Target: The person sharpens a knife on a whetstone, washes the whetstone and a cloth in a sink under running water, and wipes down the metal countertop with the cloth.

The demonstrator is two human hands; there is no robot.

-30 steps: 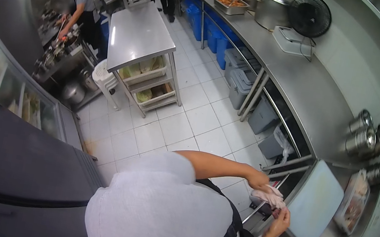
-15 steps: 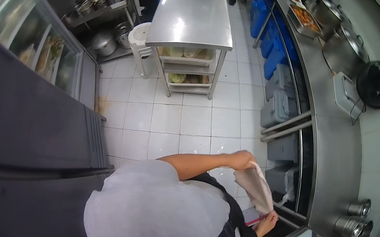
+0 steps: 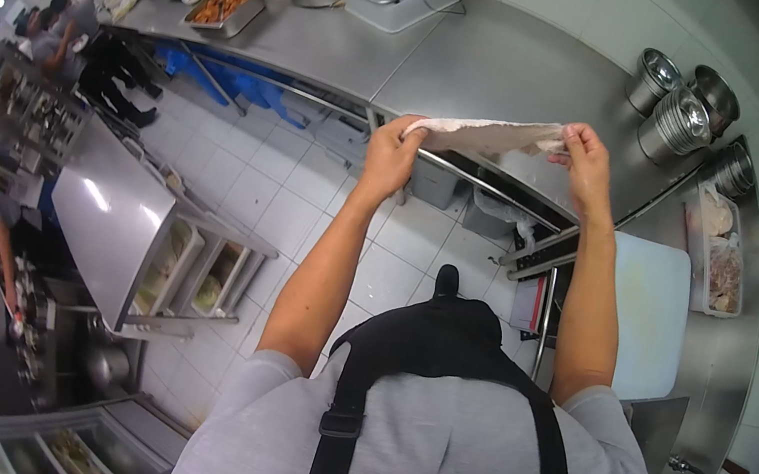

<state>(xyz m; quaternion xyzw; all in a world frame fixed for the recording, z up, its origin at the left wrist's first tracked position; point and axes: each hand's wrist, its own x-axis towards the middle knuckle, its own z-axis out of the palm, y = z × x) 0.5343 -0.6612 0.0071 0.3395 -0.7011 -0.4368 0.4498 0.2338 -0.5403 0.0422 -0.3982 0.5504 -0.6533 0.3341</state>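
A pale cloth (image 3: 493, 139) is stretched between my two hands, raised in front of the steel counter's edge. My left hand (image 3: 389, 160) is closed on its left end, with the thumb on top. The right end is pinched in the fingers of my right hand (image 3: 587, 168). The cloth's upper edge is folded and sags slightly in the middle. Both forearms reach forward over the tiled floor. Below my right hand lies a pale cutting board (image 3: 642, 319).
A long steel counter (image 3: 501, 66) runs ahead, bearing pots, a food tray (image 3: 225, 8) and metal containers (image 3: 676, 123). A plastic tub (image 3: 714, 250) stands at right. A steel table (image 3: 109, 215) is at left. Several people work farther left, one bent over a stove (image 3: 5, 257).
The view has swung towards the counter. My hands have moved up and forward, and the cloth, bunched and then hanging slanted earlier, is now held out nearly level between them.
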